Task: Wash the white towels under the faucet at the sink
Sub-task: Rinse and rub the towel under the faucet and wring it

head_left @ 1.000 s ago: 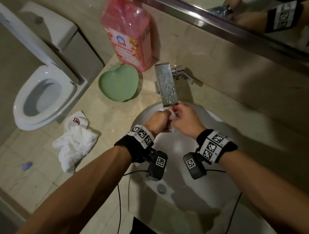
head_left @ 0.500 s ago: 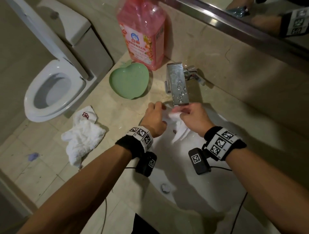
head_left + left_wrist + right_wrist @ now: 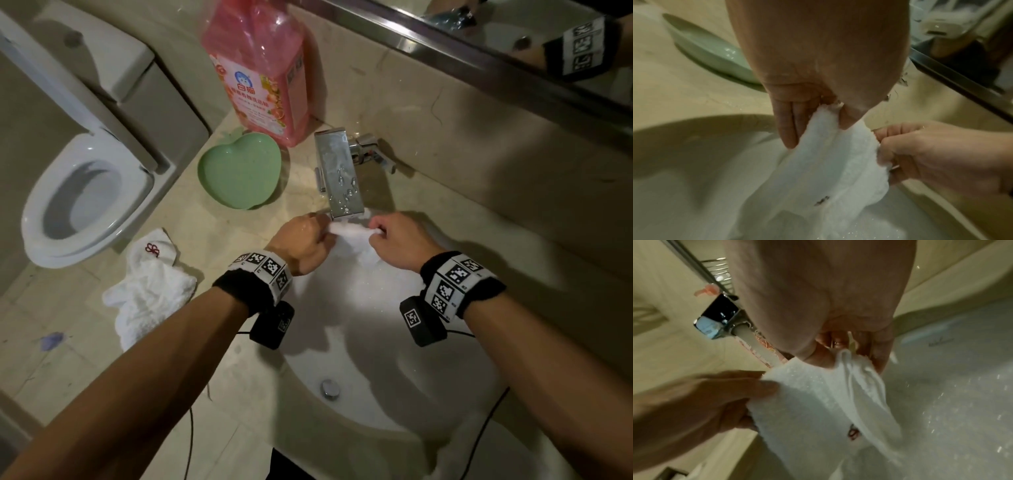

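Observation:
A wet white towel (image 3: 352, 240) hangs spread between my two hands just under the spout of the chrome faucet (image 3: 337, 174), over the white sink (image 3: 376, 394). My left hand (image 3: 305, 240) pinches its left top edge, and my right hand (image 3: 394, 240) grips the right top edge. In the left wrist view the towel (image 3: 830, 170) drapes down into the basin with a small dark mark on it, held by the left hand (image 3: 818, 113). In the right wrist view the towel (image 3: 818, 402) is bunched in the right hand (image 3: 846, 352). A second white towel (image 3: 150, 291) lies crumpled on the counter at left.
A green heart-shaped dish (image 3: 239, 171) and a tall pink detergent bottle (image 3: 263, 68) stand on the beige counter (image 3: 191, 246) left of the faucet. A toilet (image 3: 85, 195) is beyond the counter's left edge. A mirror (image 3: 513, 41) runs along the back wall.
My hands have moved apart, stretching the towel open under the spout. Earlier they were bunched close together around it.

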